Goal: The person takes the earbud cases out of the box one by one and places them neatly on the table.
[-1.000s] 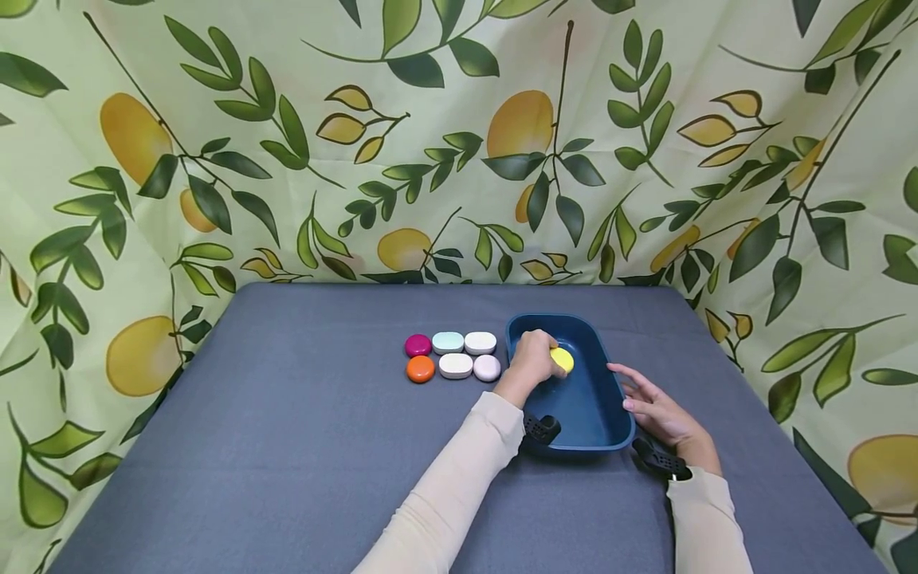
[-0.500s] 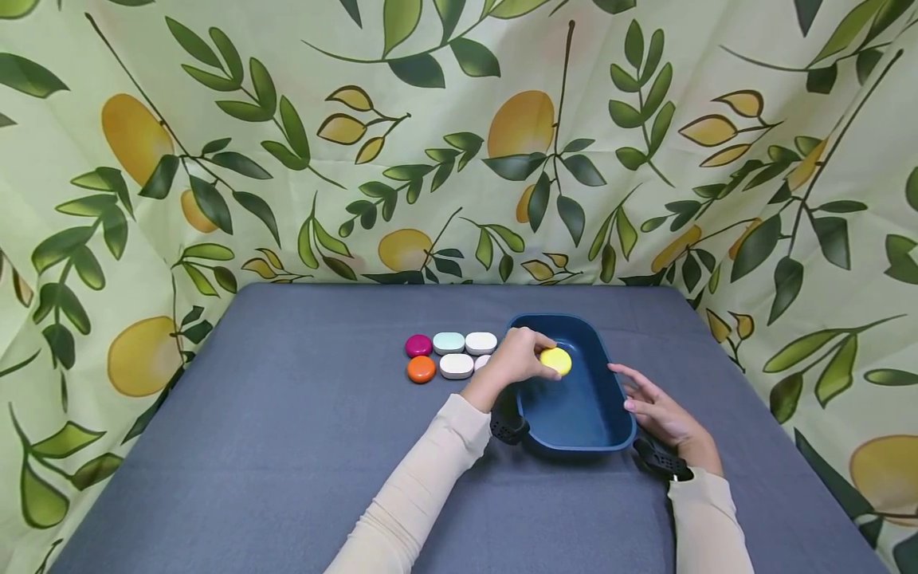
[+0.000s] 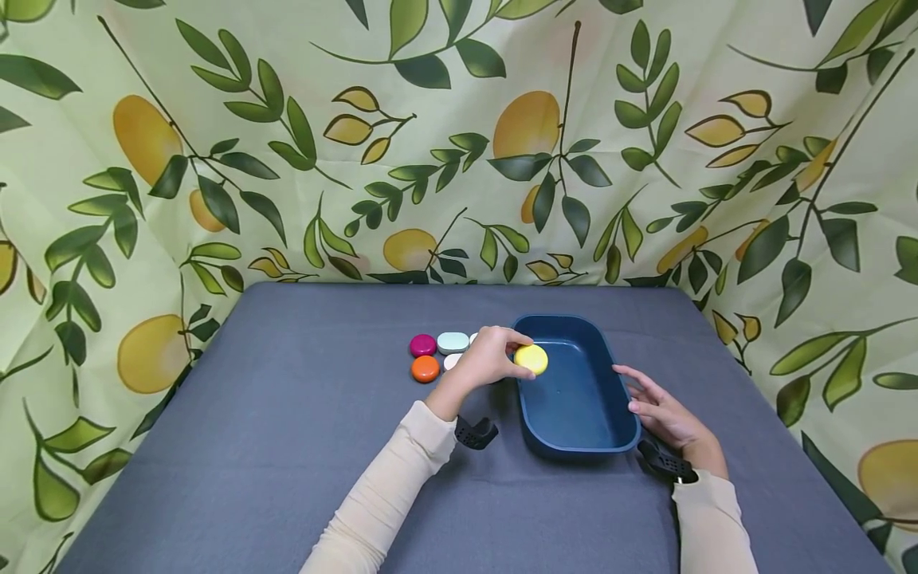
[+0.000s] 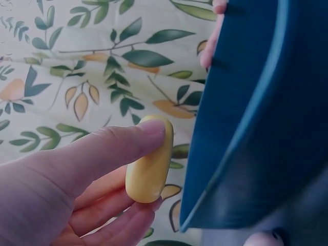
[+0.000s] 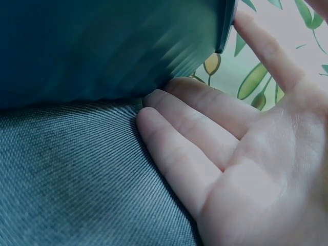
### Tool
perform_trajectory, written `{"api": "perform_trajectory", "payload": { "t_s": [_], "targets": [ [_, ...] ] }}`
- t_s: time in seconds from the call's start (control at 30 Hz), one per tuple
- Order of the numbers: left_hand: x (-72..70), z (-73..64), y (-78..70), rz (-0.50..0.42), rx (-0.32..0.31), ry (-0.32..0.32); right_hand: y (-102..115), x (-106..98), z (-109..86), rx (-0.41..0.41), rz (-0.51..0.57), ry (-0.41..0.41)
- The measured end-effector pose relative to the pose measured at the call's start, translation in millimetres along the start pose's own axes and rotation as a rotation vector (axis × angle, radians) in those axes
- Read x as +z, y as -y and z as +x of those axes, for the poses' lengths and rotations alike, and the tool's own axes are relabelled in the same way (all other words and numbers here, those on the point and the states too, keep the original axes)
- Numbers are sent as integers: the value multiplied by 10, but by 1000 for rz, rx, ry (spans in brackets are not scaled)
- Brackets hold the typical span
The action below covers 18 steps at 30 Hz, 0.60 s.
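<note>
My left hand pinches a round yellow soap bar between thumb and fingers, over the left rim of the blue plastic tub. In the left wrist view the yellow bar shows edge-on, thick and rounded, with my thumb pressed on it. My right hand rests along the tub's right side. In the right wrist view its fingers lie extended against the tub wall, low near the cloth. Left of the tub lie a crimson soap, an orange soap and a mint soap.
A white soap and another pale one beside the mint soap are partly hidden behind my left hand. Grey-blue cloth covers the table. A leaf-and-fruit patterned curtain stands behind and along both sides.
My left hand has lifted the yellow soap from inside the tub and carried it left to the tub's left rim. The right hand stays at the tub's right side.
</note>
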State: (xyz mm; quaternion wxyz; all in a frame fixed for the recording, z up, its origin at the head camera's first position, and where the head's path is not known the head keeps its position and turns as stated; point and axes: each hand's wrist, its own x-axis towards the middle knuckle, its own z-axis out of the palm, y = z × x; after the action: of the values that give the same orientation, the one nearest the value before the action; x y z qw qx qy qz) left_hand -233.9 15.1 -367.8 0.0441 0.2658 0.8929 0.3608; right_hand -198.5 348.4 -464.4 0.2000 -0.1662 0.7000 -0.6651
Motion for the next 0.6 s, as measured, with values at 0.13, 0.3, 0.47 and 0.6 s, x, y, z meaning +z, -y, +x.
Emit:
{"api": "perform_trajectory", "payload": {
  "t_s": [0.13,0.3,0.47,0.6],
  "targets": [
    [-25,-78,62,7,6,-15,-2,0,-2,-1,1,-1],
    [-45,-188,146,8,38,-41,-11,-6,0,-6,2,4],
    [-54,-289,221,9,41,-65,-21,-18,4,-11,3,12],
    [-37,-351,292,12,4,-55,-26,-26,6,-25,3,19]
  ]
}}
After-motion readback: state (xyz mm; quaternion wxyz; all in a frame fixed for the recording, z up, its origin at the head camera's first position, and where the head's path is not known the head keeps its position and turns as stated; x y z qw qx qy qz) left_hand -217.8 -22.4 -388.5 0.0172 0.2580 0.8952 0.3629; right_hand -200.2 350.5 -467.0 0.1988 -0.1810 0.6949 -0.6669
